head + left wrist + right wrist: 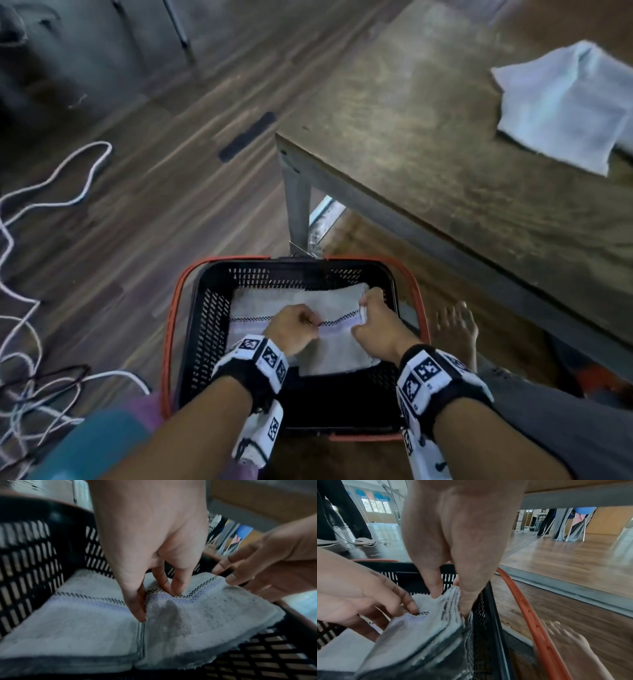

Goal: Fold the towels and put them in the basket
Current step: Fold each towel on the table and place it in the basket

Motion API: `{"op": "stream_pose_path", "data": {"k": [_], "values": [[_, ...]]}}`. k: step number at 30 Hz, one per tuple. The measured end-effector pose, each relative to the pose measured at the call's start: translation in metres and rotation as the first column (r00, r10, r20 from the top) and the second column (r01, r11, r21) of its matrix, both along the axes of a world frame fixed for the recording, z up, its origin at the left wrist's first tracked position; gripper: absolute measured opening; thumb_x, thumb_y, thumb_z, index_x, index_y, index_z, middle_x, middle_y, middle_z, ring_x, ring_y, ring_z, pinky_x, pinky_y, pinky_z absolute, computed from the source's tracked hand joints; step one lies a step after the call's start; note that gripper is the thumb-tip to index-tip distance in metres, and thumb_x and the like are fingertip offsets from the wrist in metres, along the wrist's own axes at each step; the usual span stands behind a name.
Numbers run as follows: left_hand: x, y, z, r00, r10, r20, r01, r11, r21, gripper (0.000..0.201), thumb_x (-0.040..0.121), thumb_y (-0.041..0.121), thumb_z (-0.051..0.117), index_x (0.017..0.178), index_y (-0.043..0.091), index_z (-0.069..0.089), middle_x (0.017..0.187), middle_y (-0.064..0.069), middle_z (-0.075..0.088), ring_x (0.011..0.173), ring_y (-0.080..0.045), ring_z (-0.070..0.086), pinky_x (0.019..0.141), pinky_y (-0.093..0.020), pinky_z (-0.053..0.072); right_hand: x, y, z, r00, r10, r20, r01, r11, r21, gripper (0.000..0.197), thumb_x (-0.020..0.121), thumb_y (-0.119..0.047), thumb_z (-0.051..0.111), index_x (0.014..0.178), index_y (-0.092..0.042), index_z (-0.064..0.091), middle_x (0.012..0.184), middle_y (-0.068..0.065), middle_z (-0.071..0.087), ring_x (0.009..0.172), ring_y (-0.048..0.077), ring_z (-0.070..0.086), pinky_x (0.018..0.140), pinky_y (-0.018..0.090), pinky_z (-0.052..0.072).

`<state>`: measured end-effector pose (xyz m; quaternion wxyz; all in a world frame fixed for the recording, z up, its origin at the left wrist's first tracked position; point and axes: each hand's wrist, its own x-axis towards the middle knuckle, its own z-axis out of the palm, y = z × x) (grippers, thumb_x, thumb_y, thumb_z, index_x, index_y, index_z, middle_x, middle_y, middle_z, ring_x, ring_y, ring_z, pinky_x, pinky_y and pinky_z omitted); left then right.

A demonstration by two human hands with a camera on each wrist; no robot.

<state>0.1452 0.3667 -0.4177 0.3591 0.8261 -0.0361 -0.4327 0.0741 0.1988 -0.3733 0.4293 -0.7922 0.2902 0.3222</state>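
Observation:
A black mesh basket [205, 329] with orange handles stands on the floor in front of me. Inside it lies a folded white towel [329, 353] with a lilac and black checked stripe. My left hand [296, 325] pinches the towel at the stripe near its middle [159, 592]. My right hand [371, 318] pinches the towel's right edge beside the basket wall [452, 599]. Another towel [565, 109], pale blue-white and loosely folded, lies on the table at the upper right.
A worn wooden table [428, 137] with grey metal legs stands just behind and right of the basket. White and dark cables [41, 212] trail over the wooden floor on the left. A bare foot [455, 325] rests right of the basket.

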Motion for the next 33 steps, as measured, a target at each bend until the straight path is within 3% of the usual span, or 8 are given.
{"op": "stream_pose_path", "data": {"k": [4, 6, 9, 16, 19, 24, 27, 33], "values": [[0.005, -0.015, -0.023, 0.997, -0.058, 0.043, 0.053, 0.994, 0.095, 0.016, 0.086, 0.013, 0.061, 0.091, 0.027, 0.065, 0.09, 0.01, 0.064, 0.087, -0.013, 0.061, 0.072, -0.019, 0.042, 0.006, -0.001, -0.015, 0.998, -0.042, -0.036, 0.042, 0.999, 0.018, 0.074, 0.1, -0.012, 0.047, 0.16, -0.016, 0.005, 0.112, 0.009, 0.056, 0.086, 0.021, 0.055, 0.057, 0.026, 0.038], [0.008, -0.018, -0.033, 0.999, -0.048, 0.025, 0.045, 0.994, 0.101, 0.023, 0.087, 0.011, 0.062, 0.103, 0.027, 0.068, 0.099, 0.009, 0.066, 0.085, -0.012, 0.062, 0.065, -0.012, 0.043, 0.007, -0.002, -0.021, 0.998, -0.049, -0.045, 0.05, 0.998, 0.023, 0.073, 0.101, -0.015, 0.048, 0.161, -0.017, 0.007, 0.143, 0.018, 0.048, 0.103, 0.027, 0.055, 0.073, 0.027, 0.043], [0.01, -0.022, -0.041, 1.0, 0.007, 0.015, -0.009, 0.995, 0.102, 0.027, 0.087, 0.008, 0.063, 0.109, 0.022, 0.068, 0.102, -0.001, 0.069, 0.072, -0.01, 0.062, 0.052, -0.012, 0.043, 0.006, -0.002, -0.03, 0.997, -0.016, -0.075, 0.016, 1.0, 0.004, 0.069, 0.101, -0.017, 0.047, 0.16, -0.013, 0.012, 0.155, 0.02, 0.037, 0.117, 0.031, 0.056, 0.081, 0.027, 0.043], [0.015, -0.021, -0.04, 0.982, -0.135, 0.136, 0.102, 0.969, 0.226, 0.034, 0.089, 0.009, 0.062, 0.123, 0.011, 0.06, 0.141, -0.011, 0.039, 0.125, -0.029, 0.05, 0.11, -0.028, 0.039, 0.0, 0.01, -0.052, 0.962, 0.157, -0.222, -0.145, 0.987, 0.067, 0.077, 0.103, -0.024, 0.047, 0.162, -0.011, -0.001, 0.17, 0.009, -0.004, 0.156, 0.026, 0.01, 0.122, 0.032, 0.023], [0.015, -0.021, -0.032, 0.962, -0.225, 0.157, 0.187, 0.956, 0.226, 0.042, 0.09, 0.012, 0.063, 0.131, 0.008, 0.055, 0.146, -0.008, 0.031, 0.128, -0.028, 0.046, 0.11, -0.028, 0.037, -0.002, 0.01, -0.055, 0.958, 0.164, -0.233, -0.144, 0.984, 0.1, 0.08, 0.104, -0.028, 0.046, 0.161, -0.011, -0.007, 0.169, 0.008, -0.013, 0.157, 0.024, -0.002, 0.124, 0.031, 0.013], [0.021, -0.02, -0.015, 0.979, -0.055, 0.196, 0.03, 0.991, 0.128, 0.035, 0.09, 0.011, 0.06, 0.125, 0.014, 0.062, 0.12, -0.006, 0.06, 0.099, -0.02, 0.059, 0.078, -0.024, 0.045, -0.001, 0.006, -0.044, 0.978, 0.104, -0.178, -0.092, 0.993, 0.077, 0.077, 0.103, -0.026, 0.045, 0.162, -0.016, -0.003, 0.17, 0.006, -0.005, 0.155, 0.028, 0.015, 0.118, 0.031, 0.025], [0.021, -0.021, 0.006, 0.974, 0.007, 0.225, -0.013, 1.0, 0.026, 0.02, 0.092, 0.014, 0.06, 0.111, 0.015, 0.067, 0.098, -0.003, 0.067, 0.086, -0.02, 0.062, 0.072, -0.029, 0.051, 0.007, 0.005, -0.023, 0.987, 0.092, -0.128, -0.083, 0.994, 0.074, 0.068, 0.103, -0.028, 0.046, 0.161, -0.015, 0.012, 0.166, 0.011, 0.021, 0.146, 0.031, 0.035, 0.106, 0.033, 0.039], [0.018, -0.034, 0.081, 0.83, 0.281, 0.481, -0.12, 0.933, -0.339, 0.02, 0.084, 0.012, 0.053, 0.094, 0.017, 0.068, 0.068, -0.003, 0.072, 0.061, -0.026, 0.067, 0.063, -0.05, 0.057, 0.027, 0.011, 0.07, 0.968, 0.224, 0.11, -0.231, 0.971, 0.059, 0.026, 0.099, -0.024, 0.05, 0.119, -0.01, 0.058, 0.113, 0.01, 0.061, 0.102, 0.03, 0.06, 0.091, 0.039, 0.051]]}}
